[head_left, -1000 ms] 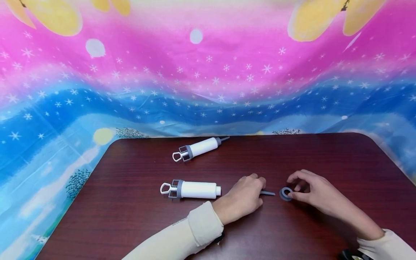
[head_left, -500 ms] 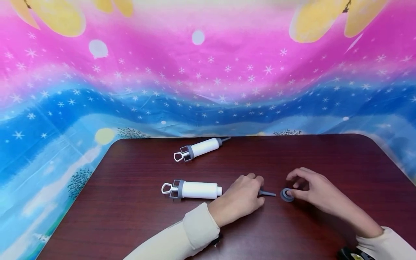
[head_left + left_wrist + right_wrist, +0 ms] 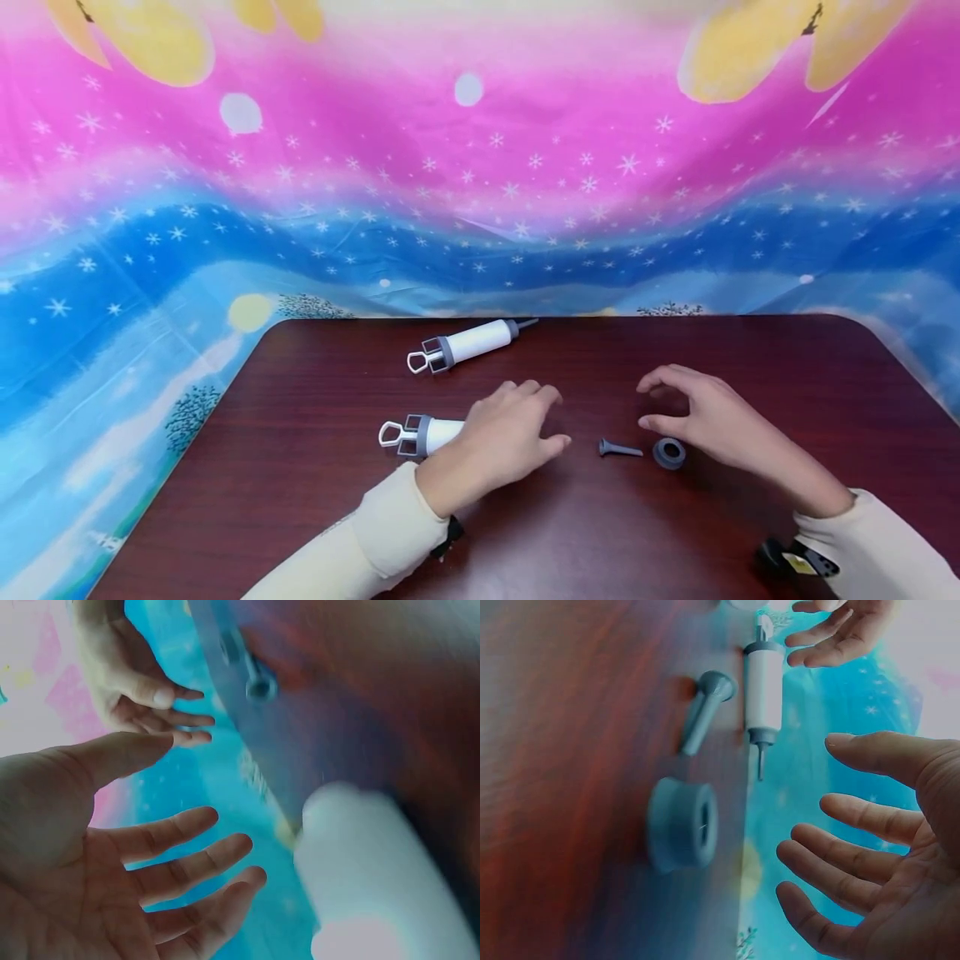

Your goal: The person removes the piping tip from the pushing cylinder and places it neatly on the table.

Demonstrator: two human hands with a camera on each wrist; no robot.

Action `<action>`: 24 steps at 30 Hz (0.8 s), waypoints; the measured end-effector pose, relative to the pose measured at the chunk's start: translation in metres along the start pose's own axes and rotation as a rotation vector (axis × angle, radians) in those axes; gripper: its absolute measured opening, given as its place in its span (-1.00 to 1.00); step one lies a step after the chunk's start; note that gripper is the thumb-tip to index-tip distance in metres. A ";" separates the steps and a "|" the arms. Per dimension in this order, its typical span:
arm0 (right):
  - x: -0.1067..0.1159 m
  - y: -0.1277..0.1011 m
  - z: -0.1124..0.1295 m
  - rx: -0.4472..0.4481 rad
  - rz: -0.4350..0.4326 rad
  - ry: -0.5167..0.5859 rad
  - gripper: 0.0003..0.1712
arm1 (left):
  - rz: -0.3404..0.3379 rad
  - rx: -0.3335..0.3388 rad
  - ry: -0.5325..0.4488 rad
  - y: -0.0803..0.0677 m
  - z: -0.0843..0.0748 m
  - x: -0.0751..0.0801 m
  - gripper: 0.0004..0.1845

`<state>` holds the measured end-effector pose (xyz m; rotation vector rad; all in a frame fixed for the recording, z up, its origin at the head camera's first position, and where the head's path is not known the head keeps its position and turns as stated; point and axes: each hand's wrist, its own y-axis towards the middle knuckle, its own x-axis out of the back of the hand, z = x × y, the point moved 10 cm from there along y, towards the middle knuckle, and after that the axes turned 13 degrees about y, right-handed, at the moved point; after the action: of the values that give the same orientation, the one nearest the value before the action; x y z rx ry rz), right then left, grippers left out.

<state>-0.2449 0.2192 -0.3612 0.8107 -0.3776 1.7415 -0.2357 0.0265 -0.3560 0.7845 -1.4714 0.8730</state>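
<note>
Left hand [image 3: 501, 433]: let go of the nozzle [image 3: 619, 450], now spread, empty, over the near syringe [image 3: 420, 434], centre frame.
Right hand [image 3: 701, 417]: released the ring [image 3: 668, 453], fingers relaxed, lifted.
Meaning: both small parts lie loose, lower centre-right on the table [image 3: 315, 500].

Dark reddish-brown wooden worktop [image 3: 300, 517] with rounded far corners. A second white syringe-like tube [image 3: 467, 343] lying at the far edge, grey collar and white loop handle toward the left, dark tip toward the right. Behind and to the left, a draped backdrop cloth [image 3: 480, 183]: pink above, blue with white stars below, yellow shapes at the top corners, small dark trees near the worktop's edge.
</note>
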 end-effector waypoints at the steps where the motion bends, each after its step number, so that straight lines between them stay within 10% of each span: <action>1: 0.000 0.003 0.004 0.010 0.000 0.004 -0.62 | 0.001 0.009 0.002 -0.001 0.006 0.002 -0.45; 10: -0.006 0.035 0.030 0.040 0.032 0.052 -0.64 | 0.031 0.070 -0.053 -0.005 0.061 0.017 -0.30; 24: -0.027 0.094 0.050 0.005 0.121 0.127 -0.55 | 0.086 0.099 -0.101 0.031 0.127 0.028 -0.17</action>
<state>-0.3125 0.1379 -0.3305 0.6884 -0.3425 1.8968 -0.3278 -0.0682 -0.3333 0.8541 -1.5699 0.9889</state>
